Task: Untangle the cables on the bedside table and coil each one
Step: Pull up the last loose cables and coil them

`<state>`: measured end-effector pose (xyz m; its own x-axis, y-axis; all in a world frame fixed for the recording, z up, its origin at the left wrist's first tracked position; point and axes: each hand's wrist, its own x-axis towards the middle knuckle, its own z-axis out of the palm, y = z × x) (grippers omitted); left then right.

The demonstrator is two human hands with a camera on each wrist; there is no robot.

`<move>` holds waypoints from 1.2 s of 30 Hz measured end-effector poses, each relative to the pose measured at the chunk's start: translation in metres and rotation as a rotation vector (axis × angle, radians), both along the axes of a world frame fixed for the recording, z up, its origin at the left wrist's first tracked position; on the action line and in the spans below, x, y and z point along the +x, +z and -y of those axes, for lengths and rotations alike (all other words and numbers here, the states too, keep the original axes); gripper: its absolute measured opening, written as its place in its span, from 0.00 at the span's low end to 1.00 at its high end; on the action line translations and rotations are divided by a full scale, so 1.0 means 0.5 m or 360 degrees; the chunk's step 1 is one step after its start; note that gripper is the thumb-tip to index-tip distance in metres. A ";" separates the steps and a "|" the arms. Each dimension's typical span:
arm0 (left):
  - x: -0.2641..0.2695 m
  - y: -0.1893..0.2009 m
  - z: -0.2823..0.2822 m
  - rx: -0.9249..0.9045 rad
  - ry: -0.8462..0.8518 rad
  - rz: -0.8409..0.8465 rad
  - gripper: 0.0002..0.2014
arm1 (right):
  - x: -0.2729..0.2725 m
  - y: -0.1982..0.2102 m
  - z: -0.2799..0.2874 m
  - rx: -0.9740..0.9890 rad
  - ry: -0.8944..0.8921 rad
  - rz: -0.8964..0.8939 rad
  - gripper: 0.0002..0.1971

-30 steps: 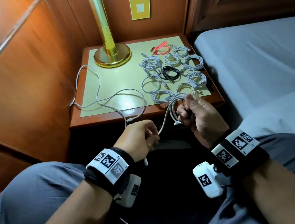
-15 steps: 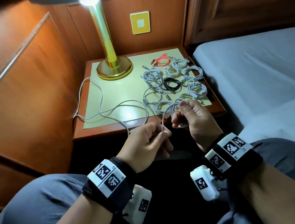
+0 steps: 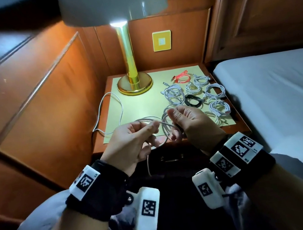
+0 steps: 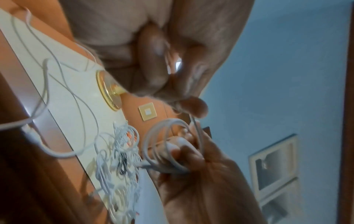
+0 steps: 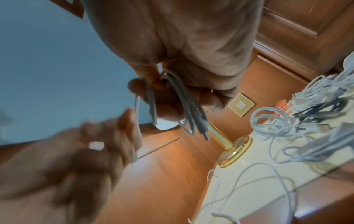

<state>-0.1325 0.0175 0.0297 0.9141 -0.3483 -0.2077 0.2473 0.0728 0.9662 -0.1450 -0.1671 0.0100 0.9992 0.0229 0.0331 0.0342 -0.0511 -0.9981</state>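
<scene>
Head view: white cable [image 3: 165, 126] between both hands.

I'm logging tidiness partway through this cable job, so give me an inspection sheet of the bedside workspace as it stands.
Surface: wooden bedside table with a pale mat on top.
Job's things: white cable partly looped in the hands; finished coils grouped on the mat's right side, among them a red coil and a black coil.
Clutter: nothing seen.
Grippers: left hand pinches the cable's free run; right hand grips the loops.
Cables: the loose length trails across the mat's left side and over the table's left edge.
Surroundings: lit brass lamp, wall plate, wood panelling, bed on the right.
</scene>
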 end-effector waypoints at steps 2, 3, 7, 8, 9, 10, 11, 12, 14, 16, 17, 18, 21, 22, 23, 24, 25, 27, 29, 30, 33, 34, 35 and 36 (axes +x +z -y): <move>0.010 0.005 -0.021 0.0137 0.0089 0.0052 0.18 | 0.013 0.015 -0.003 -0.0033 -0.0015 0.0027 0.16; 0.017 0.009 -0.030 0.0190 0.0113 0.0101 0.19 | 0.021 0.023 -0.005 -0.0069 -0.0044 0.0042 0.14; 0.053 0.034 -0.055 0.0117 0.0209 0.0275 0.20 | 0.062 0.039 -0.004 -0.0250 -0.0094 0.0144 0.13; 0.065 0.037 -0.059 0.0128 0.0251 0.0429 0.19 | 0.075 0.041 -0.002 -0.0283 -0.0075 0.0145 0.13; 0.078 0.041 -0.060 0.0250 0.0282 0.0673 0.18 | 0.090 0.044 -0.003 -0.0313 -0.0036 0.0136 0.13; 0.091 0.045 -0.059 0.0475 0.0267 0.0962 0.17 | 0.101 0.045 -0.003 -0.0328 0.0024 0.0131 0.13; 0.104 0.048 -0.056 0.0704 0.0200 0.1191 0.19 | 0.113 0.043 -0.006 -0.0332 0.0086 0.0140 0.13; 0.120 0.044 -0.051 0.0875 0.0090 0.1292 0.24 | 0.127 0.038 -0.009 -0.0334 0.0126 0.0164 0.14; 0.148 0.034 -0.034 0.0950 -0.0156 0.1100 0.33 | 0.150 0.024 -0.014 -0.0358 0.0143 0.0198 0.15; 0.164 0.006 -0.018 0.0821 -0.0203 0.0958 0.29 | 0.166 0.008 -0.021 -0.0337 0.0145 0.0214 0.14; 0.173 -0.009 -0.013 0.0776 -0.0144 0.0987 0.22 | 0.175 0.003 -0.022 -0.0311 0.0135 0.0227 0.14; 0.180 -0.023 -0.013 0.0745 -0.0093 0.1009 0.16 | 0.184 -0.002 -0.023 -0.0286 0.0096 0.0220 0.16; 0.200 -0.046 -0.032 0.0662 0.0014 0.0985 0.13 | 0.200 -0.009 -0.024 -0.0166 -0.0098 0.0127 0.18; 0.207 -0.051 -0.039 0.0597 0.0051 0.0970 0.13 | 0.205 -0.010 -0.026 -0.0119 -0.0129 0.0086 0.19; 0.211 -0.055 -0.045 0.0518 0.0091 0.0957 0.14 | 0.209 -0.010 -0.031 -0.0056 -0.0128 0.0035 0.20; 0.216 -0.060 -0.048 0.0448 0.0145 0.0956 0.14 | 0.213 -0.009 -0.038 0.0022 -0.0101 -0.0029 0.20; 0.219 -0.065 -0.049 0.0405 0.0208 0.0974 0.14 | 0.218 -0.008 -0.045 0.0101 -0.0057 -0.0101 0.21; 0.228 -0.071 -0.049 0.0345 0.0344 0.0998 0.15 | 0.229 -0.011 -0.062 0.0195 0.0046 -0.0252 0.20; 0.236 -0.066 -0.051 0.0306 0.0474 0.0954 0.15 | 0.236 -0.020 -0.079 0.0069 0.0083 -0.0263 0.22; 0.241 -0.066 -0.053 0.0309 0.0515 0.0934 0.14 | 0.238 -0.029 -0.087 -0.0066 0.0070 -0.0193 0.24; 0.250 -0.079 -0.066 0.0405 0.0517 0.0942 0.10 | 0.239 -0.054 -0.106 -0.0194 0.0058 -0.0084 0.27; 0.252 -0.087 -0.071 0.0464 0.0484 0.0978 0.10 | 0.240 -0.060 -0.109 -0.0150 0.0051 -0.0091 0.27; 0.251 -0.092 -0.075 0.0543 0.0420 0.1007 0.10 | 0.241 -0.063 -0.111 -0.0099 0.0044 -0.0103 0.27; 0.250 -0.094 -0.077 0.0615 0.0318 0.1006 0.13 | 0.243 -0.065 -0.112 -0.0060 0.0036 -0.0118 0.28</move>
